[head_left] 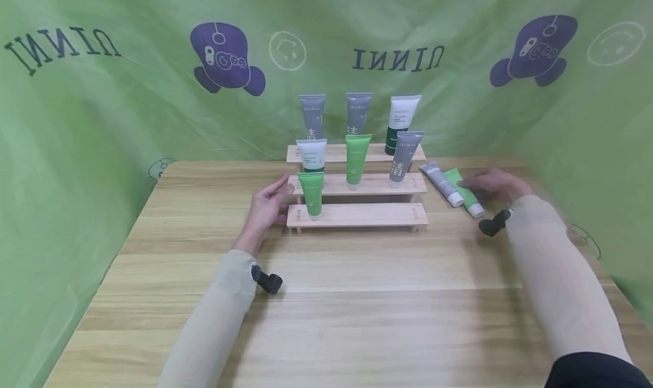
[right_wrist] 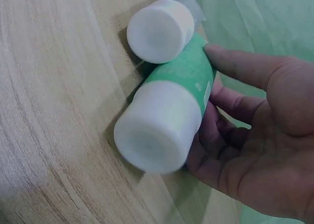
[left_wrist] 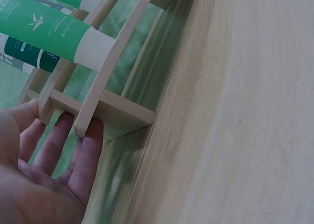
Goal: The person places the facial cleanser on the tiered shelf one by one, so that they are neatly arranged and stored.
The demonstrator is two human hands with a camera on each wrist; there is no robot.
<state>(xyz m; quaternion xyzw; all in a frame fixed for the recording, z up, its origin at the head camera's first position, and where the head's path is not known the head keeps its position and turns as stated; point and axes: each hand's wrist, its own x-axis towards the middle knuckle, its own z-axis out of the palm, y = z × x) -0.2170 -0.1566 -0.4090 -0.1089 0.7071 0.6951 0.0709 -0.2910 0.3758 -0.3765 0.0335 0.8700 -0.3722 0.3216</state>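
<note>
My left hand [head_left: 266,209] grips the left end of a three-tier wooden display stand [head_left: 367,215], thumb at the middle tier and fingers curled under the ledges. To the right of the stand, my right hand [head_left: 497,185] holds a green squeeze tube [right_wrist: 184,82] with a white cap, its thumb on the upper side and fingers curled along the other. A grey tube [head_left: 441,184] lies beside it, its white cap [right_wrist: 159,32] overlapping the green tube in the right wrist view. On the front tier, a green tube [head_left: 312,192] stands at the left.
The middle tier bears a white tube [head_left: 312,153], a green tube [head_left: 358,158] and a grey tube [head_left: 406,157]. Two grey tubes and a white-and-dark-green tube [head_left: 400,124] stand on the back tier. A green printed curtain [head_left: 326,14] encloses the wooden table [head_left: 357,320].
</note>
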